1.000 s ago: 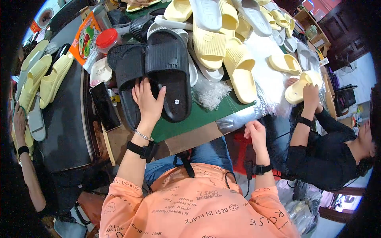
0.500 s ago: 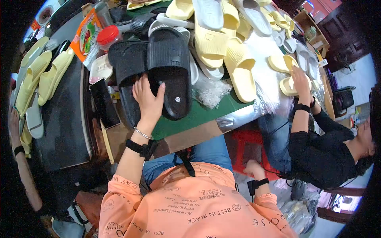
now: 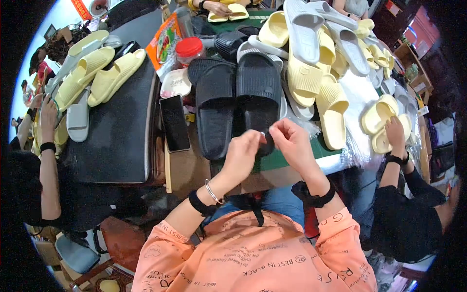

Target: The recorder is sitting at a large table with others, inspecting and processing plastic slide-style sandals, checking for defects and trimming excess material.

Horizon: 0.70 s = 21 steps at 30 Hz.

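Black slides (image 3: 238,104), two of them, lie side by side on the desk (image 3: 279,160) right in front of the person, toes pointing away. Both hands meet over the heel of the right-hand slide: the left hand (image 3: 242,155) and the right hand (image 3: 290,143) have their fingers (image 3: 272,132) pressed together at the tips, pinching something tiny and pale between them, too small to make out. A bracelet and a dark band sit on the left wrist, a dark band on the right.

Just left of the pair, a black phone (image 3: 174,122) lies flat, screen dark. Beyond it a white pouch (image 3: 175,82), then a clear jar with a red lid (image 3: 189,50), contents unclear. Beside the jar stands an orange and green snack packet (image 3: 164,43), flat and rectangular, tilted.

Further out, a heap of yellow and grey slides (image 3: 311,53) covers the far side of the desk, too tangled to count. On the dark surface (image 3: 116,131) at left, three yellow slides (image 3: 99,70) lie in a row, with one grey slide (image 3: 78,117) below them.

At right, another person's hand (image 3: 396,134) rests on a yellow pair (image 3: 379,119). At far left, a different person's hand (image 3: 48,109) touches the edge of the row.
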Tool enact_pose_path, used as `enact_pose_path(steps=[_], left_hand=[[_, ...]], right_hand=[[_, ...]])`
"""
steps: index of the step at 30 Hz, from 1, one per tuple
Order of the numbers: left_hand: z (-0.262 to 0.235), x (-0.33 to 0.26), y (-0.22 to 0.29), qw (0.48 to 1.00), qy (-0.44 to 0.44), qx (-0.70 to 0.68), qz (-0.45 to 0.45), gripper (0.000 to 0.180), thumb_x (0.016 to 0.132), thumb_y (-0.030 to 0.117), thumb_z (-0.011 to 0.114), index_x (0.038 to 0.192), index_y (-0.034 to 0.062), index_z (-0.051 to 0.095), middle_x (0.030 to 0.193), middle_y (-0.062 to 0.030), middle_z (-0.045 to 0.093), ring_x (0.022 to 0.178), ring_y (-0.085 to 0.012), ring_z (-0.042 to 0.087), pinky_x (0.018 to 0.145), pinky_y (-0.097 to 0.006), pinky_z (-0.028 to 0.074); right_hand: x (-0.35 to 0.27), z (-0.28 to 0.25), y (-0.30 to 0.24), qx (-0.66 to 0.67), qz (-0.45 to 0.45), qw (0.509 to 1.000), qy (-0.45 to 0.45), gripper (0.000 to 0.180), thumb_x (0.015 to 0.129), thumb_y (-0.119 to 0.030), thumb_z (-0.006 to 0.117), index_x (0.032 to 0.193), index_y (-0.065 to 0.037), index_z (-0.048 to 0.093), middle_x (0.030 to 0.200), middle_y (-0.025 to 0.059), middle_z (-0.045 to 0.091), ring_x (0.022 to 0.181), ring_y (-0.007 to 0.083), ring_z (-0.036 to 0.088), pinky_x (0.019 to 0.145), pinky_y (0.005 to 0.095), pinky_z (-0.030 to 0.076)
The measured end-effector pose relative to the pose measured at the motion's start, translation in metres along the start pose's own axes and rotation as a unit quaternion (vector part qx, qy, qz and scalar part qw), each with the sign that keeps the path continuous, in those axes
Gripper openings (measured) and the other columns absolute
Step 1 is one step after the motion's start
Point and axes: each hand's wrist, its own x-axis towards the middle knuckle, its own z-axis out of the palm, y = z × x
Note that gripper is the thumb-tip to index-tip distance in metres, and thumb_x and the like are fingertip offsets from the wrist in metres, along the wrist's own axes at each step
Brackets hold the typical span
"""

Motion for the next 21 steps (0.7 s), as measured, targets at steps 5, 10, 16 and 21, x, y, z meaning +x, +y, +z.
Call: enact_pose_path(steps=[5,10,16,21], left_hand=[[-0.021,0.022,-0.011,0.976,0.076,-0.206,0.016,0.024,0.091,0.018,0.043,0.091,0.0018,0.062,0.075,-0.0009,0.054,0.076,-0.0093,0.047,0.072,-0.022,0.037],[-0.03,0.023,-0.009,0.974,0.075,-0.211,-0.032,0.023,0.089,0.017,0.046,0.093,0.002,0.063,0.092,-0.0047,0.054,0.087,-0.0129,0.047,0.078,-0.026,0.038],[-0.07,0.08,-0.014,0.942,0.275,0.109,0.157,0.028,0.078,0.012,0.056,0.105,0.003,0.055,0.1,-0.0104,0.054,0.093,-0.0226,0.05,0.08,-0.031,0.04],[-0.107,0.144,-0.027,0.92,0.254,0.248,0.168,0.019,0.078,0.015,0.052,0.093,0.007,0.061,0.094,-0.0125,0.06,0.094,-0.0285,0.053,0.083,-0.038,0.037]], right_hand=[[0.006,0.049,0.018,0.097,-0.039,0.99,-0.093,0.026,0.088,-0.018,0.047,0.106,0.001,0.051,0.093,0.01,0.059,0.088,0.0151,0.055,0.079,0.0271,0.043],[0.005,0.064,0.01,0.333,0.093,0.913,-0.217,0.022,0.091,-0.022,0.044,0.094,-0.003,0.052,0.068,-0.0012,0.048,0.061,0.009,0.046,0.061,0.0248,0.04],[0.001,0.066,0.024,0.409,0.225,0.859,-0.212,0.019,0.091,-0.024,0.045,0.088,-0.006,0.051,0.056,-0.0072,0.027,0.048,0.0043,0.023,0.046,0.0206,0.025],[0.013,0.08,0.031,0.407,0.236,0.86,-0.196,0.016,0.089,-0.021,0.047,0.089,-0.006,0.051,0.056,-0.007,0.028,0.049,0.0037,0.025,0.045,0.0201,0.025]])
